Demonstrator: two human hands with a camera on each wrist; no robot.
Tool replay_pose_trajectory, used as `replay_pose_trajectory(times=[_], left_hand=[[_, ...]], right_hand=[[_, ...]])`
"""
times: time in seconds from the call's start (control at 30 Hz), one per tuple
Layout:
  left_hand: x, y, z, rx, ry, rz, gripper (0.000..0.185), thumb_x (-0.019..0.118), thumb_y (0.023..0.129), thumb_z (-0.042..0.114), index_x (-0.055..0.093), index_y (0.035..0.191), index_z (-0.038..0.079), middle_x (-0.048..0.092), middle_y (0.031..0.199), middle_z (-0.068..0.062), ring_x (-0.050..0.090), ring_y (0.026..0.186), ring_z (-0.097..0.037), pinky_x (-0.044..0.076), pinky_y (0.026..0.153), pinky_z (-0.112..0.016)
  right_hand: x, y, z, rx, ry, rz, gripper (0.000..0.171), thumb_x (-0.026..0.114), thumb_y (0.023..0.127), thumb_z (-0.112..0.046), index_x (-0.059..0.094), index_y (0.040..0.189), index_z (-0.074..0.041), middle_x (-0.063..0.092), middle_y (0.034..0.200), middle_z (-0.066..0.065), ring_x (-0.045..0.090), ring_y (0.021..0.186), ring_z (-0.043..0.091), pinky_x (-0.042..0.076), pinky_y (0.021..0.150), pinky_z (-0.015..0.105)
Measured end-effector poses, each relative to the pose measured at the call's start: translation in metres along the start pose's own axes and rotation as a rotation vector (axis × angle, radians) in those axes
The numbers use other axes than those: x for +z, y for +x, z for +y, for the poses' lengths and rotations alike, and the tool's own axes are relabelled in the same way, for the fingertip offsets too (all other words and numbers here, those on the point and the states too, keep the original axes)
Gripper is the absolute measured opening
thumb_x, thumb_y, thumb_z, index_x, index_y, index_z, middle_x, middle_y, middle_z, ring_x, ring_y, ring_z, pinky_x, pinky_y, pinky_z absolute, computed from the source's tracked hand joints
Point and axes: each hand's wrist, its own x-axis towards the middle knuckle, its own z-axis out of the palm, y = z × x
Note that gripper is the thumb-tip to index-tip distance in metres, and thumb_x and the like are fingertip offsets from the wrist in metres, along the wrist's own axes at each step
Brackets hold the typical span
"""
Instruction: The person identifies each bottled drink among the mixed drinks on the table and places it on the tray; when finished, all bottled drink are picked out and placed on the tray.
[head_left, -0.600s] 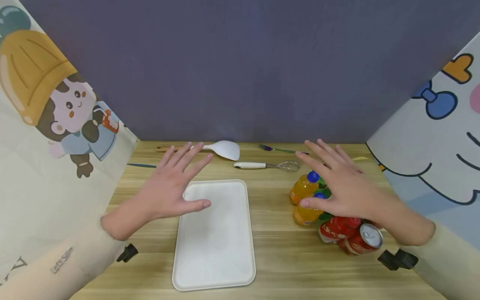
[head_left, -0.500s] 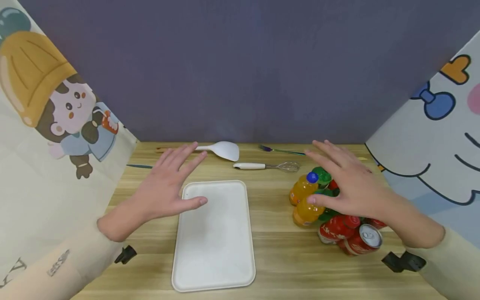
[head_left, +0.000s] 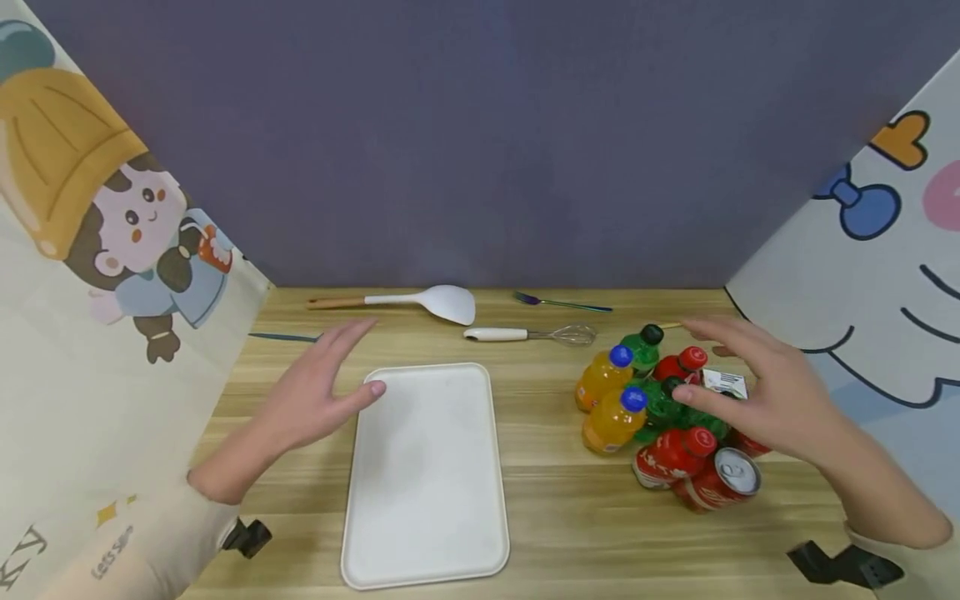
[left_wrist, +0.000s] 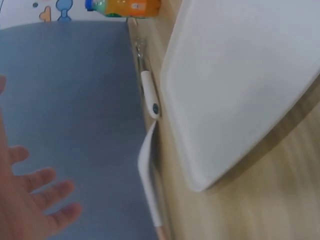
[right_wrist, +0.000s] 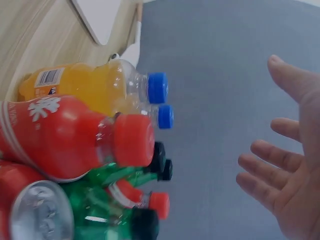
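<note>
Nothing sits on your white tray (head_left: 427,467) yet; every drink remains clustered on the counter (head_left: 547,492) to its right. Your right hand (head_left: 765,400) hovers over those bottles and cans (head_left: 660,417), fingers spread, holding nothing. Your left hand (head_left: 315,392) hangs flat and relaxed beside the tray's far left corner, also holding nothing

Both forearms come in from the near side, each in a pale sleeve. The left hand (head_left: 315,392) is flat and palm down, fingers straight and close together, pointing to the far right, thumb stretched to the right. It holds nothing. The right hand (head_left: 765,392) hovers palm down on the right, fingers slightly spread and relaxed, pointing to the far left, also holding nothing.
</note>
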Motion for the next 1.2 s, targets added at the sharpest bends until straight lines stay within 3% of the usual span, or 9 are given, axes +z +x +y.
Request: replay_pose_trajectory(times=[0.07,0.13,0.33,0.43,0.57,0.73,0.87,1.03,1.2], left_hand=[[0.005,-0.004,-0.006,-0.032,-0.058,-0.007,0.075,0.063,0.099,0.046,0.030,0.162,0.021,0.043,0.156,-0.015,0.052,0.133,-0.039,0.048,0.103,-0.065],[0.011,-0.009,-0.015,-0.064,-0.128,-0.009,0.072,0.062,0.101,0.042,0.031,0.162,0.019,0.047,0.153,-0.015,0.058,0.127,-0.037,0.052,0.100,-0.062],[0.037,-0.025,-0.043,-0.172,-0.345,-0.012,0.067,0.061,0.104,0.036,0.031,0.162,0.020,0.052,0.149,-0.014,0.064,0.117,-0.030,0.057,0.096,-0.053],[0.048,-0.030,-0.050,-0.223,-0.405,-0.023,0.064,0.060,0.104,0.034,0.035,0.160,0.015,0.053,0.147,-0.016,0.064,0.118,-0.030,0.058,0.096,-0.050],[0.059,-0.034,-0.057,-0.291,-0.440,-0.036,0.061,0.062,0.103,0.029,0.040,0.156,0.008,0.053,0.146,-0.022,0.065,0.117,-0.035,0.061,0.087,-0.043],[0.068,-0.041,-0.062,-0.365,-0.436,-0.037,0.061,0.064,0.102,0.026,0.041,0.155,0.005,0.054,0.144,-0.024,0.065,0.114,-0.038,0.062,0.079,-0.032],[0.073,-0.046,-0.065,-0.410,-0.442,-0.046,0.061,0.063,0.103,0.026,0.040,0.155,0.004,0.053,0.145,-0.025,0.064,0.116,-0.040,0.062,0.081,-0.034],[0.080,-0.050,-0.069,-0.464,-0.476,-0.079,0.064,0.062,0.103,0.026,0.036,0.156,0.002,0.051,0.145,-0.029,0.064,0.120,-0.043,0.064,0.085,-0.038],[0.087,-0.050,-0.070,-0.508,-0.571,-0.096,0.066,0.062,0.103,0.020,0.031,0.157,-0.001,0.051,0.143,-0.032,0.070,0.104,-0.035,0.065,0.072,-0.035]], right_hand=[[0.000,-0.008,0.005,-0.005,0.018,0.041,0.081,0.094,0.071,-0.019,0.060,0.144,-0.023,0.064,0.137,0.006,0.061,0.107,0.004,0.053,0.086,0.012],[0.000,-0.015,0.010,-0.003,0.049,0.070,0.080,0.094,0.070,-0.013,0.062,0.142,-0.022,0.065,0.134,-0.006,0.057,0.104,-0.007,0.045,0.083,-0.001],[0.005,-0.035,0.020,0.016,0.062,0.109,0.076,0.096,0.066,-0.009,0.067,0.136,-0.021,0.058,0.125,-0.033,0.056,0.090,-0.011,0.048,0.073,0.001],[0.009,-0.046,0.025,0.020,0.042,0.121,0.070,0.097,0.062,-0.011,0.073,0.127,-0.020,0.062,0.122,-0.026,0.054,0.085,-0.012,0.047,0.064,0.005],[0.016,-0.060,0.032,0.032,0.015,0.097,0.064,0.099,0.059,-0.016,0.076,0.118,-0.020,0.065,0.117,-0.012,0.052,0.085,-0.012,0.044,0.056,0.009],[0.025,-0.073,0.036,0.072,0.014,0.050,0.062,0.099,0.062,-0.022,0.075,0.120,-0.017,0.068,0.116,0.003,0.053,0.089,-0.012,0.045,0.063,0.005],[0.029,-0.082,0.037,0.105,0.032,0.032,0.063,0.098,0.065,-0.023,0.074,0.123,-0.017,0.069,0.122,0.009,0.050,0.098,-0.015,0.044,0.068,0.003],[0.031,-0.090,0.037,0.131,0.051,0.062,0.064,0.097,0.065,-0.020,0.074,0.125,-0.019,0.066,0.124,-0.004,0.049,0.101,-0.017,0.043,0.069,0.004],[0.030,-0.098,0.034,0.148,0.092,0.109,0.060,0.094,0.070,-0.010,0.073,0.125,-0.020,0.064,0.121,-0.017,0.055,0.095,-0.013,0.045,0.070,0.002]])
